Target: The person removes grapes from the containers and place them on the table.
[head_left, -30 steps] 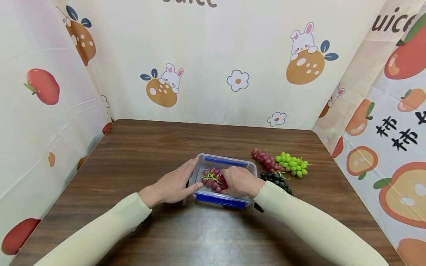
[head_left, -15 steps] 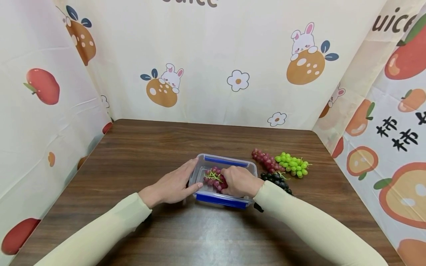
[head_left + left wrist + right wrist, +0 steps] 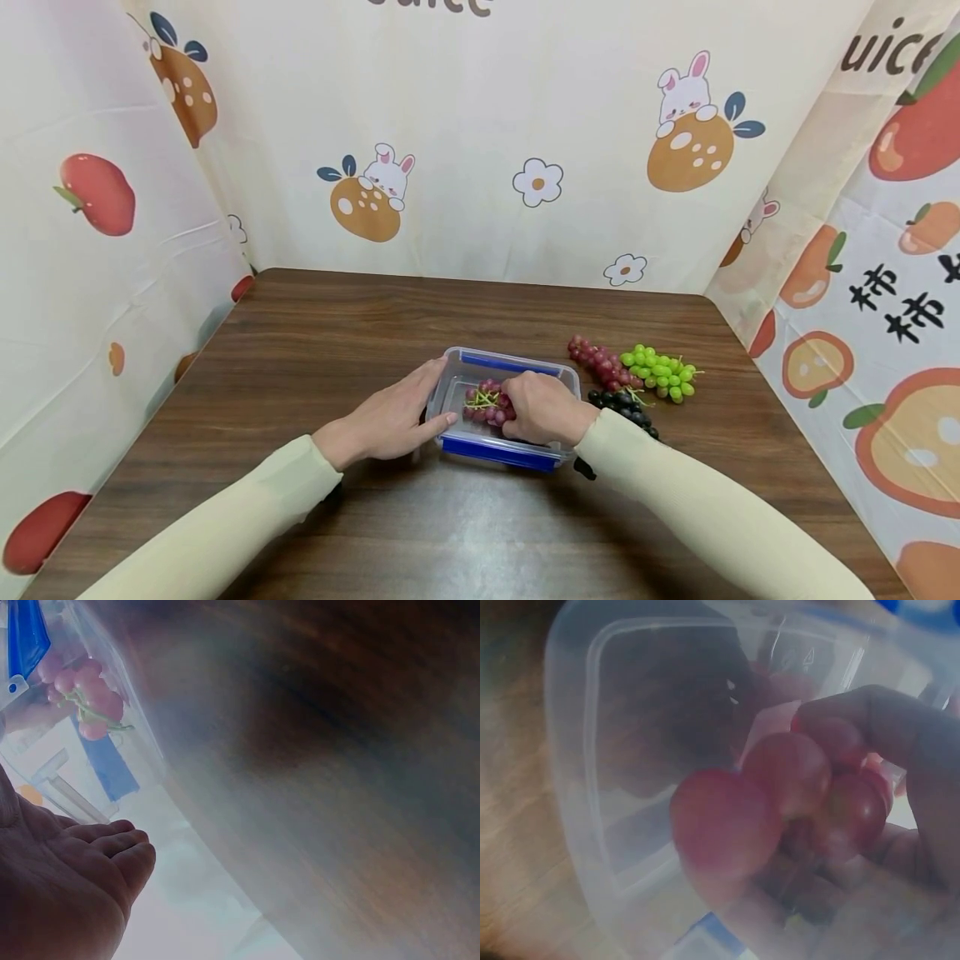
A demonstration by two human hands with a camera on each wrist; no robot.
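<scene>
A clear plastic food container (image 3: 498,454) with blue clips stands on the table, and my right hand (image 3: 546,410) reaches down inside it. Fingers and thumb grip a bunch of red grapes (image 3: 489,403) whose green stems show on top. The right wrist view gives several round grapes (image 3: 787,776) close up, between thumb and curled fingers. My left hand (image 3: 392,417) rests against the container's left end with fingers extended, thumb at the near corner. In the left wrist view its fingers (image 3: 124,847) lie beside the clear wall.
Beyond the container's right end lie a second bunch of red grapes (image 3: 603,364), a bunch of green grapes (image 3: 660,372) and a bunch of black grapes (image 3: 626,408). The brown wooden table (image 3: 360,317) ends at a fruit-printed cloth (image 3: 465,225).
The bunch in the container has shifted slightly to the right and turned a little, with my right hand moving slightly right. My left hand has stayed in place.
</scene>
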